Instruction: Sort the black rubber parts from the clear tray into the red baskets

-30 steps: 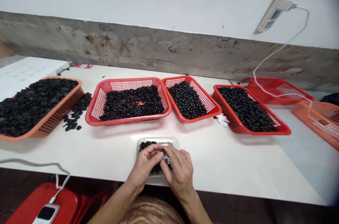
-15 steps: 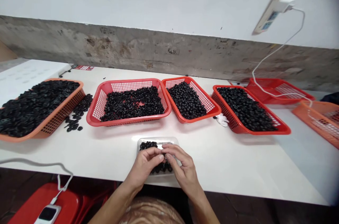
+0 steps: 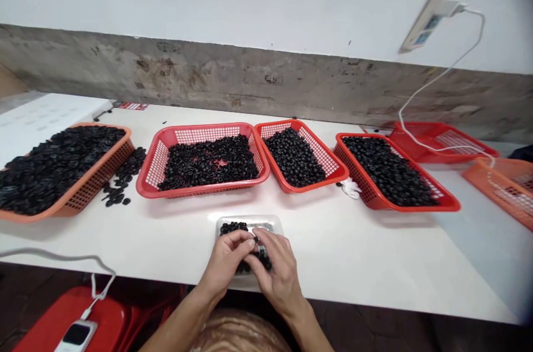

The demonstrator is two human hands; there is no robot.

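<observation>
Both my hands are close together over a small clear plastic tray [image 3: 250, 223] on the white table [image 3: 358, 263]. My left hand [image 3: 225, 260] and my right hand [image 3: 277, 271] meet at the fingertips, pinching a small black rubber ring [image 3: 255, 240]. A loose heap of similar black rings [image 3: 235, 227] lies in the tray, partly hidden under my fingers. Something silvery shows in the tray near my right fingers.
Along the table's back stand several red plastic mesh baskets heaped with black rubber parts, such as the basket [image 3: 166, 141]. Loose black pieces [image 3: 116, 192] lie beside the orange basket [image 3: 100, 174]. A white glove [image 3: 350, 189] lies between baskets. A red stool [image 3: 83, 313] sits below the front edge.
My hands have drawn closer, and my right hand has curled down over the tray. The view has shifted very slightly.
</observation>
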